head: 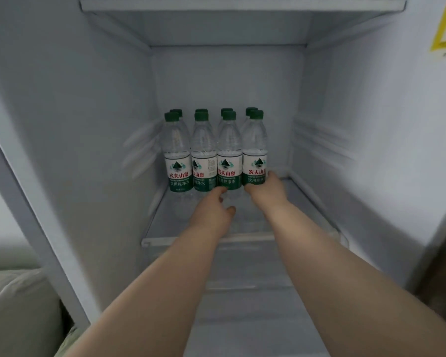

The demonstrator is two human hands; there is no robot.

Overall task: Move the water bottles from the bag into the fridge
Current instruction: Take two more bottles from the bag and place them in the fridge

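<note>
forearms: both reached from the bottom edge into the fridge (pixel 93 130), over the front lip of the shelf (pixel 245 238).
left hand (pixel 211 213): fingers (pixel 220 191) loosely extended, tips at the foot of the third front bottle (pixel 229 148); not wrapped round it.
right hand (pixel 265 190): fingers (pixel 250 188) curled round the lower body of the right front bottle (pixel 255 148), below its label.
water bottles (pixel 178 150): eight, upright, in two rows of four at the rear of the shelf, bodies touching.
bag: not in view.
handling: full, hence judged moderately heavy; thin clear walls likely to yield under squeeze; smooth, possibly slippery. hold at lower body or label band; the cap end would give less control.
edges: front lip could catch a dragged base.
open room: bare shelf in front of the rows and to their right; upper shelf (pixel 242 7) well above the green caps (pixel 201 115).
</note>
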